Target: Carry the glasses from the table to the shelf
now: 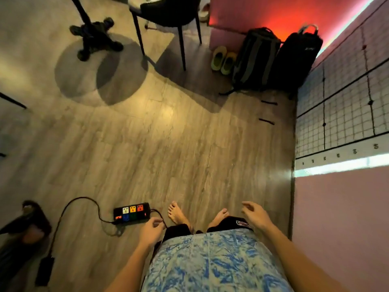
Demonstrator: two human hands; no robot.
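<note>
The person stands barefoot on a wood-look floor (130, 148), looking straight down. The left hand (150, 229) hangs low by the hip with its fingers loosely curled inward and nothing in its grasp; the right hand (255, 216) is held a little out from the body, fingers spread and relaxed, also empty. Neither the glasses nor the shelf shows anywhere in this view. A table appears only as its dark pedestal base (94, 36) at the upper left, its top out of frame, with a round shadow spread on the floor beneath it. Beside it stands a dark chair (168, 11). Two black backpacks (277, 60) lean near the pink wall, and a pair of green slippers (223, 60) sits just left of them. A black power strip (132, 213) with coloured sockets lies on the floor just beyond the left hand, its cable looping away to the left. At the lower left edge there is a dark shape, possibly another person's foot, too blurred to tell.
</note>
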